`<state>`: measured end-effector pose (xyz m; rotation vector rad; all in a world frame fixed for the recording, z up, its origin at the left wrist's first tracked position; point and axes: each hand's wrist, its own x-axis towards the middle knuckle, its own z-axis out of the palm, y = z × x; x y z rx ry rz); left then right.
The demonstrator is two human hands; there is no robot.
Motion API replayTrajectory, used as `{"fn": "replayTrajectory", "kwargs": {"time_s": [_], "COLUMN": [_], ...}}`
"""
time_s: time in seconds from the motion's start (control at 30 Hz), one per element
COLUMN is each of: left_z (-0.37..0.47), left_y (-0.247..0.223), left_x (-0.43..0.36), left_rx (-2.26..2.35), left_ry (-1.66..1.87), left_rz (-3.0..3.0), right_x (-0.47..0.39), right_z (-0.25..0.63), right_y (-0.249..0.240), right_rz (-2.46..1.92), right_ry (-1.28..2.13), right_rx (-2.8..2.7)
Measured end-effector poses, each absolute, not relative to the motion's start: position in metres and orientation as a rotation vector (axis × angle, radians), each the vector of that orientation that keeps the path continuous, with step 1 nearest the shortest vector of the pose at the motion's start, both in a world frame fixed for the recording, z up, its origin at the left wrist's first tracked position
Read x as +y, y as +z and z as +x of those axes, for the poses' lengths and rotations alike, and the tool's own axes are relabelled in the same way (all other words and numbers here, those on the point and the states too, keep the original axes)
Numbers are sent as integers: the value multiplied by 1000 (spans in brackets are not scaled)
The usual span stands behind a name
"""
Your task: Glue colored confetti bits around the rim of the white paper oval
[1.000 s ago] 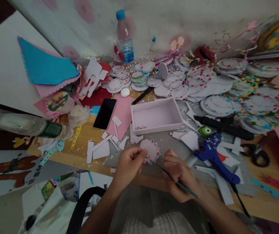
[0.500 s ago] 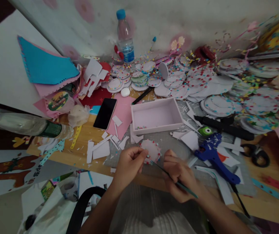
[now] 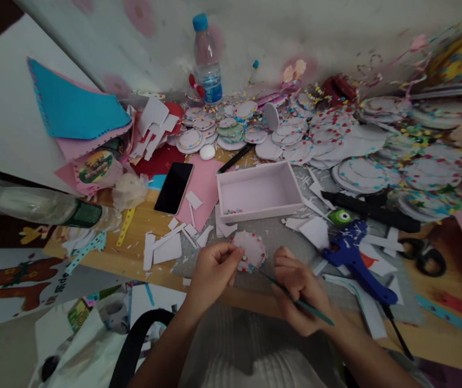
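Note:
A round white disc (image 3: 254,248) with small red and blue bits around its rim is at the near edge of the table. My left hand (image 3: 215,269) pinches the disc's left side between thumb and fingers. My right hand (image 3: 298,288) is closed around a slim dark green pointed tool (image 3: 314,311); whether it is tweezers or a brush I cannot tell. Its thin tip is at the disc's lower right rim. Just behind the disc stands a white open box (image 3: 259,191) with a few coloured bits in its left corner.
A blue glue gun (image 3: 360,267) and black scissors (image 3: 425,257) lie to the right. A phone (image 3: 173,187) and paper scraps (image 3: 167,249) are on the left. Stacks of decorated discs (image 3: 362,175) and a water bottle (image 3: 208,67) line the back.
The tool's tip has shifted slightly right along the disc's rim, and its rear end has moved slightly right and down. My left hand keeps its pinch almost unmoved.

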<state>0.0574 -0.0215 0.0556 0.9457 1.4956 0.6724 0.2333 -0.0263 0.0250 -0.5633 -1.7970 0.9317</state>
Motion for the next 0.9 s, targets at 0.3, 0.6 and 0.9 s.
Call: {"fn": "replayTrajectory", "kwargs": {"time_s": [0.3, 0.6, 0.9], "left_z": [58, 58, 58], "left_y": [55, 56, 56], "left_x": [-21, -21, -22], "left_rx": [1498, 1484, 1493], "left_ry": [653, 650, 653], "left_rz": [956, 955, 951], "right_x": [-30, -30, -30], "right_z": [233, 232, 234], "right_y": [21, 21, 19], "right_rz": [-613, -622, -613], "right_ry": [981, 1117, 1151], "right_rx": [-1613, -1501, -1501]}}
